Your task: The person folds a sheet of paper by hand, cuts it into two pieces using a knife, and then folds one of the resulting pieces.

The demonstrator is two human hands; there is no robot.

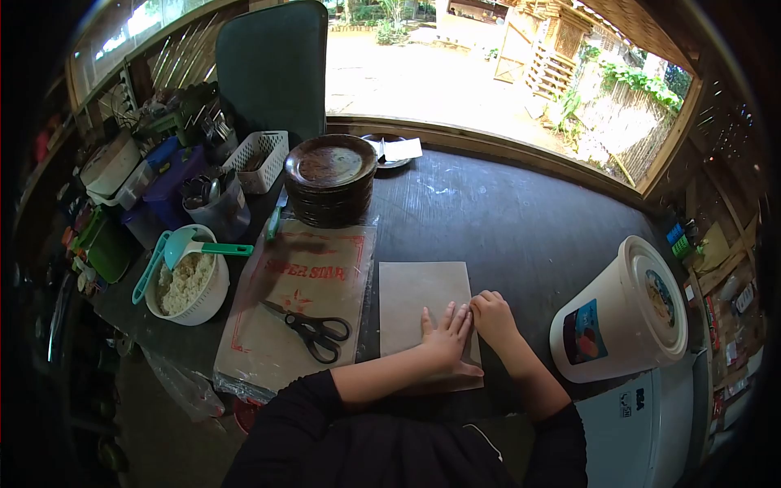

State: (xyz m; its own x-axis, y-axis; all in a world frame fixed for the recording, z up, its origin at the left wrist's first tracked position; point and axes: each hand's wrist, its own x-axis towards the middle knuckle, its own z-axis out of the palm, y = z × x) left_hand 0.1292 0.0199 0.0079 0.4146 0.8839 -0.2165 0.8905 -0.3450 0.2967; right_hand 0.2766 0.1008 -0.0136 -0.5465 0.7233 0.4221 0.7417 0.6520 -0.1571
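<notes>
A sheet of plain brown paper (408,301) lies on the dark table in front of me. My left hand (443,340) rests flat on it, fingers spread and pointing away from me. Along the paper's right edge, my right hand (493,317) has its fingers bent and closed on the edge, beside my left fingertips. Part of the paper near me is hidden by my left forearm, and its lower right corner looks folded. To the left, black-handled scissors (316,332) lie on a plastic-wrapped pack of brown paper (272,244) printed "SUPER STAR" in red.
A white basket of cooked rice (213,297) with a green-handled spoon (213,249) stands left. Behind the pack are a knife (275,221) and a stack of brown plates (331,191). A lidded white bucket (569,317) stands right. Utensil containers (232,215) crowd the back left.
</notes>
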